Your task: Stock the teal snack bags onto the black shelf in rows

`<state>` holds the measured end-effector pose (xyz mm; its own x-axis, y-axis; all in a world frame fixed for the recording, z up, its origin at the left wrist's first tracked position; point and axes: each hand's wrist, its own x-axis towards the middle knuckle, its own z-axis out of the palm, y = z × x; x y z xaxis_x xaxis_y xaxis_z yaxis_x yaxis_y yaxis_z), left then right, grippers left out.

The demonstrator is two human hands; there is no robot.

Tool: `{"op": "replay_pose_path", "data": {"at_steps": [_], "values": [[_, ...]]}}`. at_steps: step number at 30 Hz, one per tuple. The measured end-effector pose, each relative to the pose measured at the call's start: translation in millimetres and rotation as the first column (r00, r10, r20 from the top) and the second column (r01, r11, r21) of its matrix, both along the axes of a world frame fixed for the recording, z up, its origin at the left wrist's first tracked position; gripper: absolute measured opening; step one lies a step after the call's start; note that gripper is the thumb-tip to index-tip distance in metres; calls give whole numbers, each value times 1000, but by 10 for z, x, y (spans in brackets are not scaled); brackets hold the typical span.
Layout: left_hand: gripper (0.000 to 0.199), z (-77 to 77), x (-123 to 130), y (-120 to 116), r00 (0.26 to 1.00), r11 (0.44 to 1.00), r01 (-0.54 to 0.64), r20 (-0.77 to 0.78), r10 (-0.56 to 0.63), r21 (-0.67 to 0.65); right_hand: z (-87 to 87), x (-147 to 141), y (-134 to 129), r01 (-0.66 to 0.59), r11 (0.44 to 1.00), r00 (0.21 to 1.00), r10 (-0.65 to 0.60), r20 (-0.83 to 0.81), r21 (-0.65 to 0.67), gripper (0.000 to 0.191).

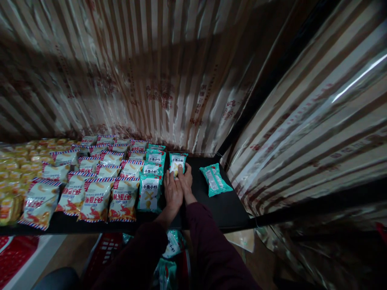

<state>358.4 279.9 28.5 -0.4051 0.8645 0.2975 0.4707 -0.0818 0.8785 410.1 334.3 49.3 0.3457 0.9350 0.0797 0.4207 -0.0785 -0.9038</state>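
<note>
My left hand (173,193) and my right hand (186,180) are close together on the black shelf (211,211), both on a teal-and-white snack bag (177,160). The bag stands upright at the back of the shelf, and my fingers cover its lower part. My right thumb presses on its front, and my left fingers curl against its lower left. Left of my hands runs a column of matching teal bags (148,193). One more teal bag (215,180) lies by itself to the right, touched by neither hand.
Rows of red-and-white snack bags (93,200) and yellow packs (10,207) fill the shelf's left side. A striped plastic sheet (163,80) hangs behind, beside a dark frame post (256,94). Below are a red basket (104,249) and more teal bags (173,243).
</note>
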Motion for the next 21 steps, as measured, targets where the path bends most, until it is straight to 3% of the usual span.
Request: {"op": "replay_pose_path", "data": {"at_steps": [11,21], "values": [[48,-143,-2,268,997,995,-35,78,28,91,37,-131,322,56,998,996,-56,74,5,52],[49,-163,-13,397,995,999,-5,105,-1,52,-5,-201,535,43,999,990,-46,132,25,46]]}}
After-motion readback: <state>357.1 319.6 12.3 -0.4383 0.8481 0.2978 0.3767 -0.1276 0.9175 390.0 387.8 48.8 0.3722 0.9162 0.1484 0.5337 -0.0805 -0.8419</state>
